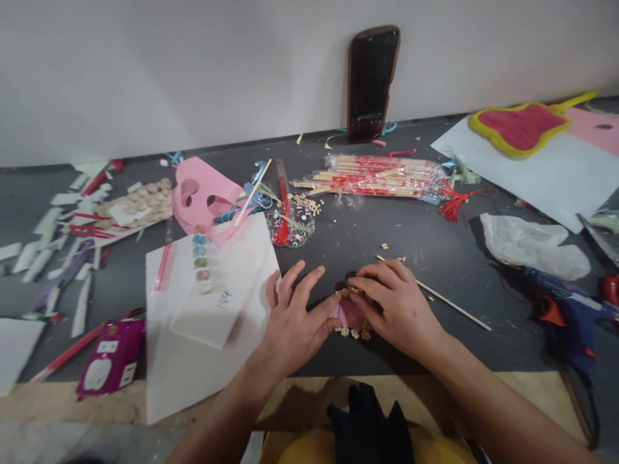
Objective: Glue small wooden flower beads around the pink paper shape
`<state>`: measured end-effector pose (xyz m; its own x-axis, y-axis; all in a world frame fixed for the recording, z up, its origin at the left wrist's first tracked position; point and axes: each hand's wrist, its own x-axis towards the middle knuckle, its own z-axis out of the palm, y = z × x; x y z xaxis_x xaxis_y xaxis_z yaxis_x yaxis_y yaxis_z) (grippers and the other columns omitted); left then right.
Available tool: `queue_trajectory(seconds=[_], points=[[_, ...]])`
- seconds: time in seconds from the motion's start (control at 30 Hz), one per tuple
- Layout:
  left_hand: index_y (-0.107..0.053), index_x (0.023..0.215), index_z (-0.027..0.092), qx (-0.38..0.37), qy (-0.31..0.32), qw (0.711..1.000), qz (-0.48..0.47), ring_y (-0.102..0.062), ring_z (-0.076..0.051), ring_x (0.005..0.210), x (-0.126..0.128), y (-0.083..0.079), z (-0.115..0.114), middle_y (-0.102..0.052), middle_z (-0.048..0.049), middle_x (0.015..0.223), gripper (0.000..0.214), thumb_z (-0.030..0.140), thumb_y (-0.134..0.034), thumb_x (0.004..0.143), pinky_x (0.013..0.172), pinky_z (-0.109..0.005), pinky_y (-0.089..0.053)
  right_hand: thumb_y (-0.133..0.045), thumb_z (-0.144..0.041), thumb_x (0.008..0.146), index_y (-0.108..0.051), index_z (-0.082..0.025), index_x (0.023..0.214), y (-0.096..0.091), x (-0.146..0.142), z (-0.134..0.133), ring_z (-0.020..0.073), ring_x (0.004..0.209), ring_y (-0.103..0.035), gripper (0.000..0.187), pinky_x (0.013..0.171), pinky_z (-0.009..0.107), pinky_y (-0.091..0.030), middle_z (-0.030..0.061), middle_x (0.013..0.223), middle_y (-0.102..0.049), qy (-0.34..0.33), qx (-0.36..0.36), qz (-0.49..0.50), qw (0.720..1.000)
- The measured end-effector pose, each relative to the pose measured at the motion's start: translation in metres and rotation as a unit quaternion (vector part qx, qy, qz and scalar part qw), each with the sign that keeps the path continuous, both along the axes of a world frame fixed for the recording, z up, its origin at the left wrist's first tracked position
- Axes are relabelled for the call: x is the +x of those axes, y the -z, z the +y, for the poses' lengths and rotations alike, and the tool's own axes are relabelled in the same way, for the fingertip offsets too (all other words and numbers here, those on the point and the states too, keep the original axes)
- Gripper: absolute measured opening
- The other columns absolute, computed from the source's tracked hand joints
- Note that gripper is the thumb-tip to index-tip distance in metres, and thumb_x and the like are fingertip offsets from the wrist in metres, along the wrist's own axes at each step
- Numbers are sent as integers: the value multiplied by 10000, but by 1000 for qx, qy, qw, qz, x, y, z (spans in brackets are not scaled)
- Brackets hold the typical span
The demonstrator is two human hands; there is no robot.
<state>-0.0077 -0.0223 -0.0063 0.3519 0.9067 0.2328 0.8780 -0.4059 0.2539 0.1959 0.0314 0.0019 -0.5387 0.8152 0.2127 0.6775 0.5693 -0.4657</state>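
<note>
Plain white wall [193, 77] rises behind a dark grey tabletop [425, 238], whose front edge meets a pale beige strip [522, 390] on the near side of a small flat pink piece, rimmed with beige flower-shaped bits [355, 334]; this pink piece [351, 314] lies near that front edge, between the hands. The left hand [294, 322] touches its left edge with thumb and index finger, the remaining fingers spread and raised; the right hand [399, 306] curls over its upper right edge, fingertips against the beige bits. Whether either hand pinches or merely presses, I cannot tell. Beyond the pink piece, a stretch of grey surface carries only scattered crumbs and runs up to the packets; to its right lies a slim pale wooden stick [454, 306], with a blue hot glue gun [570, 316] farther right, and to its left stacked white sheets [193, 374] overhang the front edge. As for containers, transparent plastic packets [377, 177] beyond the pink piece hold pale wooden sticks with red printing; beyond it and slightly left, a clear bag [305, 227] contains black-and-white googly eyes; well left sits a glossy magenta packet [111, 357], contents hidden.
</note>
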Motion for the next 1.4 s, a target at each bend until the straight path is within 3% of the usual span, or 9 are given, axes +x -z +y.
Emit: queue_trajectory(seconds=[0.93,1.13,1.27,1.4], points=[[-647,1124,309,-20,5,1000,-6,-274,-359,1328,-1,-3,0,-445,-101,1380,280,427,-531,897,1047,-620,-200,-552,-227,883,-695,-221,958,5,-10,-1,248,991,-503,161,844,430,-399,56,1054,-673,-14,16,-29,999],[-653,1115,317,7,-10,999,-41,-314,-334,1317,-4,-4,0,-502,-75,1335,242,355,-549,899,1047,-582,-226,-566,-197,861,-673,-202,1010,4,-6,0,233,965,-524,183,866,428,-440,79,1037,-656,-22,26,14,999],[-680,1014,280,-2,-55,997,-61,-334,-311,1318,-6,-9,-1,-612,-46,1195,176,260,-550,897,1054,-556,-227,-562,-153,854,-631,-198,1057,-5,2,5,222,959,-545,219,851,409,-467,89,1014,-632,9,69,72,995],[-663,1038,279,-37,-56,997,-45,-336,-312,1322,-6,-17,-6,-661,-17,1110,179,264,-553,897,1071,-568,-184,-567,-131,846,-596,-212,1100,-28,18,3,209,948,-581,269,871,396,-461,79,1022,-622,81,132,77,985]])
